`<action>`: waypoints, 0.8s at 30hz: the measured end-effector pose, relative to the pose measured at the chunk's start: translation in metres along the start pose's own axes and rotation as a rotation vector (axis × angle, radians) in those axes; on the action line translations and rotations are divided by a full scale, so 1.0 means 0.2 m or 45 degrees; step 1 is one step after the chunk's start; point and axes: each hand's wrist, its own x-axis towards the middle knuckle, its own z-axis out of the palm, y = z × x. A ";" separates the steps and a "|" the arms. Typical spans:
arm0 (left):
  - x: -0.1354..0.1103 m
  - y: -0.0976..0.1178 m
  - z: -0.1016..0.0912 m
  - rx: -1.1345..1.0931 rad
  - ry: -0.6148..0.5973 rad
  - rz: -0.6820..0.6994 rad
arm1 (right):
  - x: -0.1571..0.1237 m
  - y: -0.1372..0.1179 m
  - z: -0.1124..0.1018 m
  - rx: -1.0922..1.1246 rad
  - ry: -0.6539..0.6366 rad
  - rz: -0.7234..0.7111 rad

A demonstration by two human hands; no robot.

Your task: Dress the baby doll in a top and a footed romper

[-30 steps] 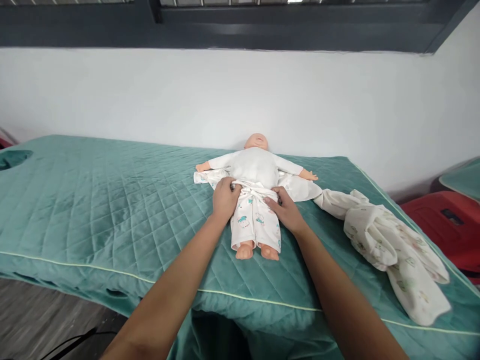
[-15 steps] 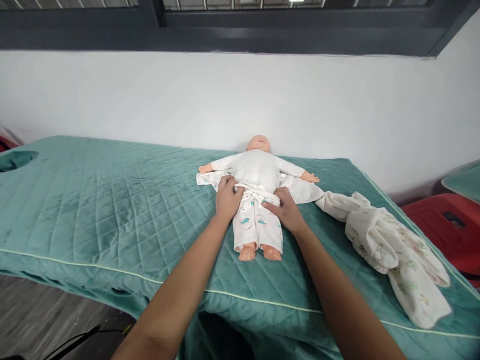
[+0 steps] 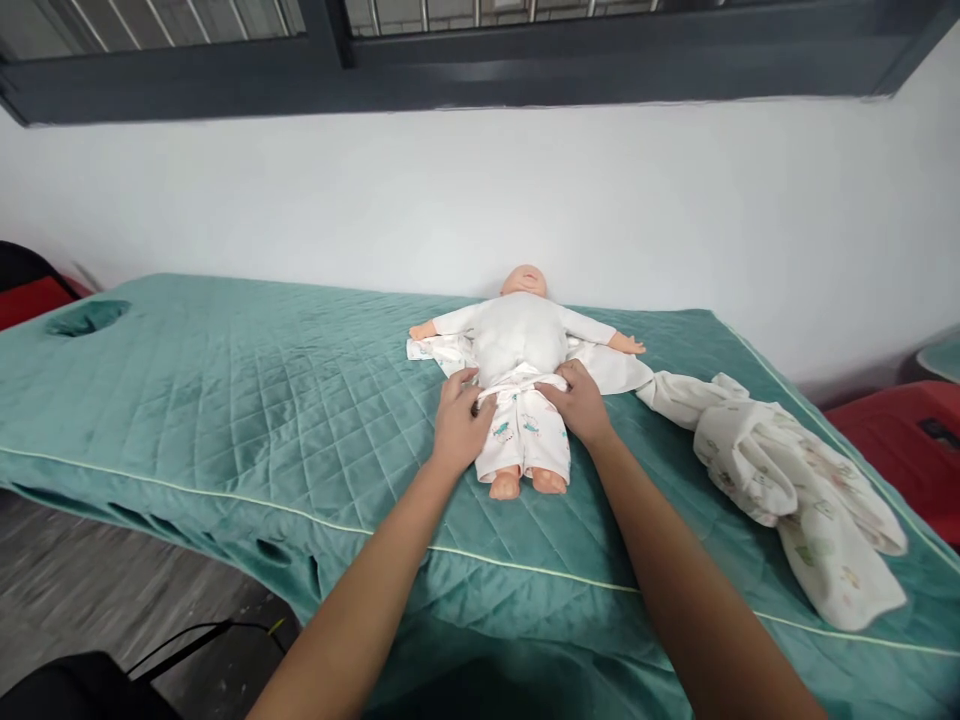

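Baby doll [image 3: 519,335] lying on its back on a treatment bed with a quilted green cover [image 3: 225,400]. It lies close to the bed's far edge, right of the middle, with its head towards the white wall and its bare feet pointing at the near edge. Its arms are stretched out sideways. It wears a plain white top and printed trousers [image 3: 525,440], and a white cloth lies spread under its shoulders.

Both of the person's bare arms reach in from the near edge. The left hand [image 3: 463,420] is at the left side of the doll's waist, thumb and fingers closed on the trouser waistband. The right hand [image 3: 577,400] is at the other side of the waist, fingers curled over the waistband and gripping it. The two hands are apart, with the doll's hips between them.

A crumpled printed garment [image 3: 787,480] lies towards the bed's right edge, one end reaching to just beside the doll's outstretched arm. A face hole [image 3: 86,318] opens near the far left corner. A red object [image 3: 892,440] stands beyond the right edge, and a dark window frame [image 3: 480,70] runs above the wall.
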 end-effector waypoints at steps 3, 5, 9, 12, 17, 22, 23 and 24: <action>-0.02 0.00 0.00 -0.050 -0.061 0.005 | -0.01 -0.02 0.00 -0.084 0.015 0.048; 0.00 0.00 0.01 -0.076 -0.082 -0.010 | -0.03 -0.05 -0.01 -0.150 0.015 0.121; 0.03 0.00 0.02 -0.098 -0.069 -0.069 | -0.11 -0.14 -0.03 -0.156 0.012 0.210; 0.03 -0.01 0.02 -0.098 -0.043 -0.077 | -0.21 -0.22 -0.05 -0.048 0.003 0.259; 0.02 -0.03 0.03 -0.059 0.012 -0.070 | -0.31 -0.26 -0.04 0.052 -0.033 0.270; 0.05 -0.02 0.03 -0.085 0.002 -0.063 | -0.26 -0.24 -0.02 -0.008 0.011 0.313; 0.05 -0.02 0.02 -0.090 0.000 -0.060 | -0.25 -0.24 -0.02 -0.022 0.021 0.308; 0.05 -0.01 0.02 -0.092 -0.001 -0.057 | -0.25 -0.23 -0.02 -0.032 0.034 0.304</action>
